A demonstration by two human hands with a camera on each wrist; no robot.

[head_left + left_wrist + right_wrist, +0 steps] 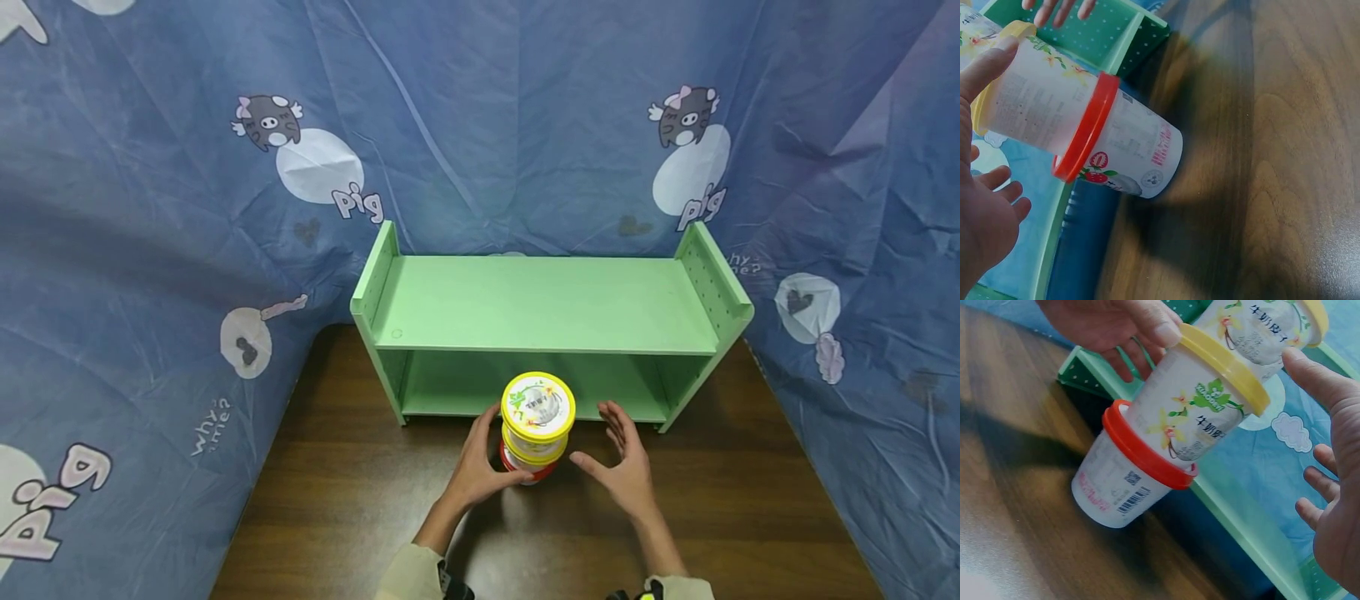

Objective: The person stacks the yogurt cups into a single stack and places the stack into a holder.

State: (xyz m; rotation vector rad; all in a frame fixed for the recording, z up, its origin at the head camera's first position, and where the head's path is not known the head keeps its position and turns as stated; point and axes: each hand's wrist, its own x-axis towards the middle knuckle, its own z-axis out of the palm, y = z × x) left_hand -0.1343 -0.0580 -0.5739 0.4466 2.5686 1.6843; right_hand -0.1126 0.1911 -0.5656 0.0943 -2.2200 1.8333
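Yellow- and red-rimmed white plastic tubs (537, 427): stacked tall; could topple if nudged.
Left hand (480, 467): uncurled, thumb near rim.
Right hand (626, 473): uncurled, apart.

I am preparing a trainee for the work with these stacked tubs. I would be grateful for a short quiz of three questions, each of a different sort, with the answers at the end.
1. Fill in the blank: the fruit printed on the red-rimmed tub is a ____.

2. True or false: the red-rimmed tub is the highest in the stack.

3. Count: how many yellow-rimmed tubs are in the stack?

Key:
1. Strawberry, as the left wrist view shows.
2. False; it is the lowest.
3. Two, one above the other.
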